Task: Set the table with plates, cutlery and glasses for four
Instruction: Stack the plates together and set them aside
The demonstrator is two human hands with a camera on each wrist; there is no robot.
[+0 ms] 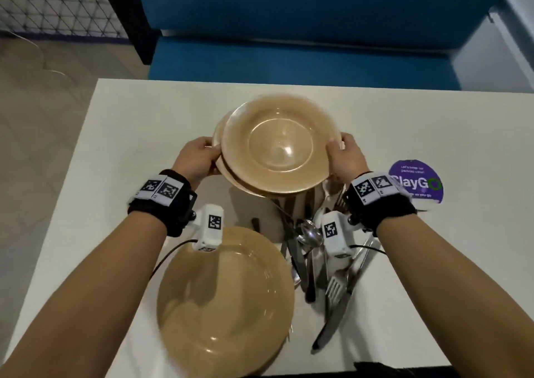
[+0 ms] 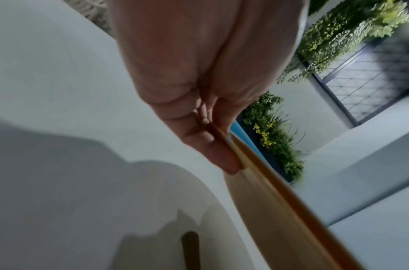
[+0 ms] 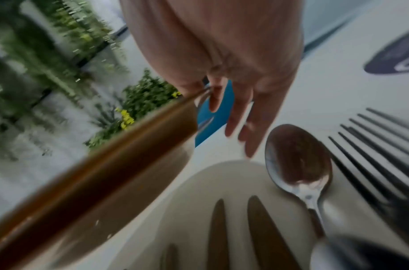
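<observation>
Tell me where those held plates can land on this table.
Bare white table lies left of the held tan plates and beyond them, toward the blue bench. Crowded: the steel cutlery pile, lone tan plate and purple round sticker.

- Dim, flat indoor light in the head view; soft glare spots on the plate stack [image 1: 278, 146] and the near plate [image 1: 225, 296].
- Broad soft shadow on the table [image 2: 48, 91] in the left wrist view.
- Heavy motion blur and edge stretching in both wrist views; spoon [image 3: 298, 159] fairly sharp.
</observation>
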